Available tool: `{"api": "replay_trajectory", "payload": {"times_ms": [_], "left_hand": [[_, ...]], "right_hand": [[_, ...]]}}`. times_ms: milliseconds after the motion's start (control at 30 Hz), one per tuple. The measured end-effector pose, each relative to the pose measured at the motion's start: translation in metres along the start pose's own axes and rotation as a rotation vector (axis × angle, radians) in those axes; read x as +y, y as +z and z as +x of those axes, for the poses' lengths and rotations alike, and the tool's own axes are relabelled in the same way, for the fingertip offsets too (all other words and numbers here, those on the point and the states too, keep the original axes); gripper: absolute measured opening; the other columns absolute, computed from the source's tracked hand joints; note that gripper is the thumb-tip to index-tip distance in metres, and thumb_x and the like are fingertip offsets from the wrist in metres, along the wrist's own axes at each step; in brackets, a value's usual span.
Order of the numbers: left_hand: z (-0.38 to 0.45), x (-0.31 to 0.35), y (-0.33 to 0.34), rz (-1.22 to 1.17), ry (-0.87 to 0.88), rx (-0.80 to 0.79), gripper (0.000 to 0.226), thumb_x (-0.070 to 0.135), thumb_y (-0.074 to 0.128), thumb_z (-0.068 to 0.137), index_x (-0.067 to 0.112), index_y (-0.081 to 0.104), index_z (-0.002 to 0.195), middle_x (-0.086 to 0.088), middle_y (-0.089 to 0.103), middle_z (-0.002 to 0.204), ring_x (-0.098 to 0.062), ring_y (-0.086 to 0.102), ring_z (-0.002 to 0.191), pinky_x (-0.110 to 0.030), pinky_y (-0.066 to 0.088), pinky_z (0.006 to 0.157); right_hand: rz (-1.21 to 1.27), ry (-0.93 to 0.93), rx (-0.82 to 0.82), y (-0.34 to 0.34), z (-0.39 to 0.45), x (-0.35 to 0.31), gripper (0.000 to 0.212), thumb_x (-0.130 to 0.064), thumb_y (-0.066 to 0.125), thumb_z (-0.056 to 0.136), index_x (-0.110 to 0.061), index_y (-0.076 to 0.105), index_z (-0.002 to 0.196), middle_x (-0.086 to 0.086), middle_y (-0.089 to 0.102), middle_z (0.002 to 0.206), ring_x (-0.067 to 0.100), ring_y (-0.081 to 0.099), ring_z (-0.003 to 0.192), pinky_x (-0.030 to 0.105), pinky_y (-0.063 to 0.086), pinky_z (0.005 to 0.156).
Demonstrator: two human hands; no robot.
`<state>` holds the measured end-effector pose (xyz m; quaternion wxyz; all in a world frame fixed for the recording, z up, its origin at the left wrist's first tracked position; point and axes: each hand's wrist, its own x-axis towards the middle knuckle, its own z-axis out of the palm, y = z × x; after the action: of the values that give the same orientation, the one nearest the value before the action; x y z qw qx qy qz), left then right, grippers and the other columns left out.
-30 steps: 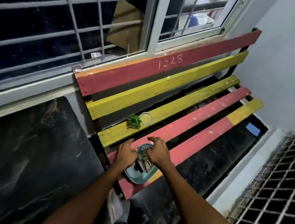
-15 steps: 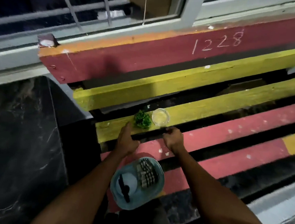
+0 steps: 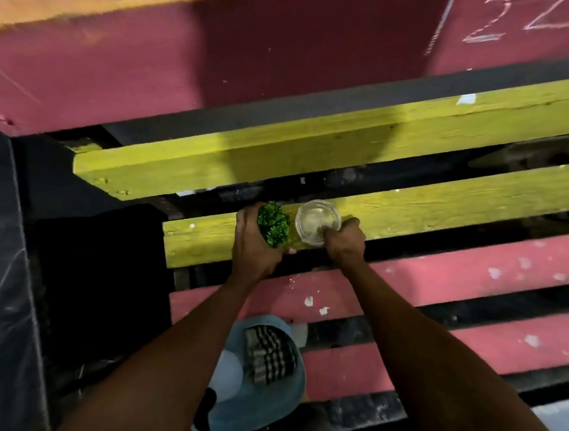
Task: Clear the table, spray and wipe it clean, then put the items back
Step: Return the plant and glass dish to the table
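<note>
At frame centre, the left hand [image 3: 256, 247] is closing around the plant [image 3: 273, 224] while the right hand [image 3: 344, 239] is pinching the rim of the glass [image 3: 315, 219], both on a yellow slat [image 3: 448, 209]. Judging by this, items are being picked up; whether for clearing or returning is unclear. A plate [image 3: 291, 381] is sitting lower centre. Dark gaps are flanking the slat, so footing is narrow; rightward the bench is lying open.

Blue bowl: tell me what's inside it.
The blue bowl holds a black-and-white striped cloth and something white. The left forearm covers its near-left part.
</note>
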<state>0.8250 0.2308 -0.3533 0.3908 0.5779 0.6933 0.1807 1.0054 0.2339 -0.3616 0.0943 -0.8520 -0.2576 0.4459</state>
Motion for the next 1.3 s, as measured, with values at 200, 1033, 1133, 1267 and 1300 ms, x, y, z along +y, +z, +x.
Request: {"api": "replay_trajectory", "payload": {"times_ms": [200, 1033, 1133, 1267, 1300], "left_hand": [[0.008, -0.013, 0.007, 0.078, -0.046, 0.091, 0.088, 0.017, 0.091, 0.047, 0.012, 0.055, 0.127, -0.011, 0.059, 0.122, -0.031, 0.061, 0.107, -0.032, 0.053, 0.08], [-0.11, 0.012, -0.153, -0.124, 0.105, 0.185, 0.068, 0.03, 0.095, 0.054, 0.014, 0.068, 0.114, -0.005, 0.068, 0.107, -0.017, 0.064, 0.096, -0.026, 0.051, 0.081], [-0.139, 0.01, -0.199, -0.153, 0.172, 0.233, 0.063, 0.027, 0.094, 0.052, 0.017, 0.069, 0.109, -0.005, 0.069, 0.101, -0.018, 0.065, 0.092, -0.028, 0.054, 0.079], [-0.181, 0.002, -0.268, -0.187, 0.254, 0.301, 0.063, 0.023, 0.093, 0.048, 0.018, 0.07, 0.106, 0.0, 0.068, 0.097, -0.018, 0.066, 0.088, -0.032, 0.056, 0.08], [-0.194, -0.003, -0.288, -0.195, 0.267, 0.311, 0.066, 0.023, 0.095, 0.046, 0.016, 0.07, 0.107, 0.0, 0.068, 0.098, -0.017, 0.065, 0.088, -0.029, 0.055, 0.082]], "right_hand": [[0.05, 0.045, 0.035, 0.004, 0.012, 0.001, 0.04, -0.018, 0.063, 0.078, 0.0, 0.059, 0.113, 0.027, 0.065, 0.112, 0.042, 0.061, 0.108, 0.04, 0.052, 0.09], [0.32, -0.145, 0.103, 0.009, -0.153, 0.005, 0.019, -0.028, 0.062, 0.056, -0.016, 0.062, 0.071, 0.01, 0.068, 0.075, 0.04, 0.07, 0.07, 0.052, 0.061, 0.071], [0.429, -0.195, 0.159, -0.002, -0.244, -0.032, 0.011, -0.009, 0.063, 0.068, -0.006, 0.054, 0.073, 0.006, 0.057, 0.069, 0.034, 0.068, 0.058, 0.044, 0.063, 0.061], [0.511, -0.286, 0.219, 0.01, -0.333, -0.053, 0.011, -0.008, 0.061, 0.069, -0.009, 0.051, 0.073, 0.003, 0.058, 0.061, 0.029, 0.066, 0.054, 0.034, 0.06, 0.06], [0.529, -0.289, 0.22, 0.019, -0.351, -0.055, 0.012, -0.008, 0.06, 0.068, -0.011, 0.05, 0.072, 0.003, 0.06, 0.06, 0.029, 0.068, 0.052, 0.04, 0.062, 0.06]]}}
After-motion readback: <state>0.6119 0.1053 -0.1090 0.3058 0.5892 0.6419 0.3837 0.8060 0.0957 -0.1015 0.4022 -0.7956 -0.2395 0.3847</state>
